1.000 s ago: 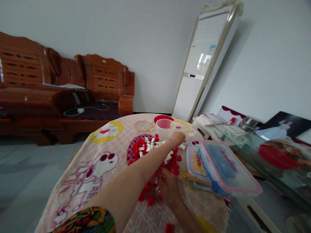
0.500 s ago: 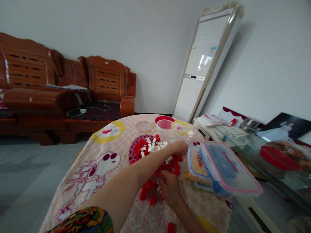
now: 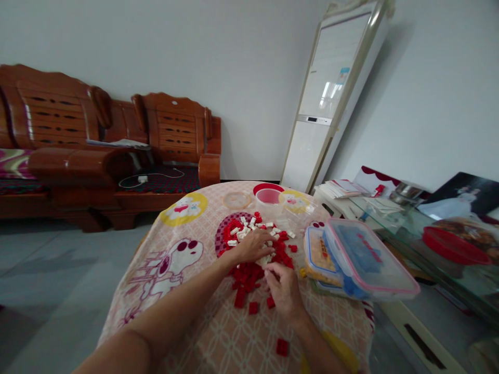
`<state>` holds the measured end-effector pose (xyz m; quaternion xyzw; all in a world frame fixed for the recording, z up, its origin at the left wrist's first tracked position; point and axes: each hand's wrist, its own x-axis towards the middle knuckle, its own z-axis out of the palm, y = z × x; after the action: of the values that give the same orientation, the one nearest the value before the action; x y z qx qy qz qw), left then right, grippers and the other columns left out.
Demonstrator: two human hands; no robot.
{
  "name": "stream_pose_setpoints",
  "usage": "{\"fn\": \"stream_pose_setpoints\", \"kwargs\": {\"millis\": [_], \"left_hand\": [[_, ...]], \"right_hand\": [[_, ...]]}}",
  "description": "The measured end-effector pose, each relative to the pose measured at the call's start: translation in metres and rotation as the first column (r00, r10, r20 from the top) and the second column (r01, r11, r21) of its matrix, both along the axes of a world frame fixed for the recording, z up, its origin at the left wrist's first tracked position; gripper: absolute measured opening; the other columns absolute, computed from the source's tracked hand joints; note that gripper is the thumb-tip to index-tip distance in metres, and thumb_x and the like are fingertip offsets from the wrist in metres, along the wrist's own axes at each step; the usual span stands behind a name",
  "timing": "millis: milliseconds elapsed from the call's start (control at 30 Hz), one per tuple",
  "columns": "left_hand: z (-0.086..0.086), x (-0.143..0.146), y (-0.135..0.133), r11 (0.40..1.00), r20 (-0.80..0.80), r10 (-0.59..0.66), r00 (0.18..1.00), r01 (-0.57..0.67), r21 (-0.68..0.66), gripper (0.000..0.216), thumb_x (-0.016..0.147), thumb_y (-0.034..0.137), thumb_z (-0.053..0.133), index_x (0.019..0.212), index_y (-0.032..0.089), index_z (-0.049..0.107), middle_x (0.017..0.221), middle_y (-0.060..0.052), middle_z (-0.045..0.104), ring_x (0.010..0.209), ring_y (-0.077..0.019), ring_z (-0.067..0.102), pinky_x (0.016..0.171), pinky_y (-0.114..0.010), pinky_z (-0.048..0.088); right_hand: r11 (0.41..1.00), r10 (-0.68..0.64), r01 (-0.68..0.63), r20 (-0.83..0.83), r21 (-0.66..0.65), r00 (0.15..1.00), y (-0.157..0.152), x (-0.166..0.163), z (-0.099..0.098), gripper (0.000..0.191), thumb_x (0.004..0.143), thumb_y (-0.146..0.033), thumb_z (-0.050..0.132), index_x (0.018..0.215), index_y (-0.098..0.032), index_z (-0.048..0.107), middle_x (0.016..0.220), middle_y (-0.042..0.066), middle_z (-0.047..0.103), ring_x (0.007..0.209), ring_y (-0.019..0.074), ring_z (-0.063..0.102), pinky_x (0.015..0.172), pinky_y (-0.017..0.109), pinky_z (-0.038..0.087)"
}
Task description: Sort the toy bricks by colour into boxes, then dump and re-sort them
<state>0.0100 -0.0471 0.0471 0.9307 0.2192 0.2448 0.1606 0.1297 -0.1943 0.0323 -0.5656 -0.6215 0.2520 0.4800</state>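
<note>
Your left hand (image 3: pixel 253 245) lies palm down on the far side of the heap of red bricks (image 3: pixel 249 272). Its fingers spread over the spot where the white bricks (image 3: pixel 244 232) mingle with the red. Its grip looks loose and flat, but whether a brick is under the fingers cannot be told. Your right hand (image 3: pixel 284 291) rests at the near edge of the heap, just beside the left. Its fingers curl down onto the bricks, and whether that grip has closed on one is hidden too.

By the look of it, the sorting is only partly done. Red and white lie mixed in one heap in the middle of the tabletop (image 3: pixel 234 337), and one stray red brick (image 3: pixel 281 346) sits apart near you. The clear tub (image 3: pixel 268 200) beyond the heap shows no bricks that can be made out. To your right, the lidded box of blue pieces (image 3: pixel 366 259) and the lidded box of yellow pieces (image 3: pixel 315 254) are closed and filled. So those colours seem dealt with, and red and white are what remains.
</note>
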Motion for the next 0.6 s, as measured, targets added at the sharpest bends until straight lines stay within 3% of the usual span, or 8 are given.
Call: {"fn": "stream_pose_setpoints", "kwargs": {"millis": [100, 267, 367, 467, 533, 600], "left_hand": [[0.000, -0.003, -0.031, 0.998, 0.103, -0.056, 0.993, 0.059, -0.033, 0.028, 0.091, 0.032, 0.055, 0.113, 0.020, 0.067, 0.117, -0.009, 0.067, 0.111, -0.0216, 0.058, 0.099, -0.036, 0.043], [0.003, 0.008, -0.090, 0.990, 0.046, -0.129, 0.991, 0.127, 0.053, 0.026, 0.091, 0.033, 0.053, 0.108, 0.019, 0.067, 0.118, -0.011, 0.063, 0.111, -0.0239, 0.056, 0.102, -0.039, 0.040], [0.000, 0.009, -0.122, 0.965, -0.036, -0.236, 0.971, 0.238, 0.106, 0.041, 0.086, 0.047, 0.058, 0.117, 0.021, 0.063, 0.128, -0.011, 0.059, 0.119, -0.0271, 0.051, 0.110, -0.044, 0.034], [-0.009, 0.005, -0.142, 0.906, -0.151, -0.358, 0.921, 0.382, 0.183, 0.066, 0.078, 0.059, 0.062, 0.132, 0.022, 0.056, 0.145, -0.011, 0.048, 0.136, -0.0348, 0.036, 0.114, -0.051, 0.027], [-0.016, 0.005, -0.144, 0.877, -0.211, -0.387, 0.898, 0.429, 0.216, 0.067, 0.080, 0.059, 0.062, 0.136, 0.023, 0.053, 0.147, -0.010, 0.047, 0.140, -0.0350, 0.030, 0.116, -0.053, 0.022], [-0.022, 0.010, -0.137, 0.893, -0.231, -0.335, 0.914, 0.386, 0.233, 0.057, 0.083, 0.054, 0.060, 0.132, 0.025, 0.056, 0.141, -0.009, 0.053, 0.141, -0.0331, 0.030, 0.118, -0.054, 0.017]], "right_hand": [[0.967, -0.167, 0.155, 0.045, 0.201, 0.985, -0.005, 0.004, 0.008, 0.027, 0.091, -0.026, 0.047, 0.096, -0.016, 0.071, 0.077, 0.005, 0.073, 0.063, 0.0154, 0.067, 0.056, 0.022, 0.051], [0.814, -0.358, 0.250, 0.115, 0.524, 0.926, -0.013, 0.014, 0.022, 0.024, 0.093, -0.023, 0.049, 0.101, -0.017, 0.071, 0.092, 0.008, 0.076, 0.080, 0.0175, 0.072, 0.072, 0.025, 0.056], [0.776, -0.390, 0.245, 0.136, 0.581, 0.911, -0.016, 0.021, 0.026, 0.023, 0.093, -0.019, 0.050, 0.103, -0.017, 0.070, 0.092, 0.007, 0.076, 0.078, 0.0164, 0.072, 0.073, 0.025, 0.056], [0.779, -0.390, 0.237, 0.152, 0.581, 0.908, -0.018, 0.026, 0.028, 0.023, 0.092, -0.019, 0.051, 0.106, -0.018, 0.069, 0.094, 0.006, 0.076, 0.076, 0.0152, 0.072, 0.072, 0.024, 0.056], [0.777, -0.395, 0.237, 0.158, 0.583, 0.905, -0.019, 0.027, 0.028, 0.023, 0.092, -0.019, 0.051, 0.105, -0.018, 0.070, 0.093, 0.006, 0.076, 0.076, 0.0156, 0.072, 0.072, 0.024, 0.056], [0.780, -0.395, 0.233, 0.169, 0.581, 0.903, -0.019, 0.026, 0.029, 0.024, 0.092, -0.019, 0.050, 0.104, -0.018, 0.070, 0.094, 0.007, 0.076, 0.080, 0.0169, 0.072, 0.073, 0.025, 0.056]]}}
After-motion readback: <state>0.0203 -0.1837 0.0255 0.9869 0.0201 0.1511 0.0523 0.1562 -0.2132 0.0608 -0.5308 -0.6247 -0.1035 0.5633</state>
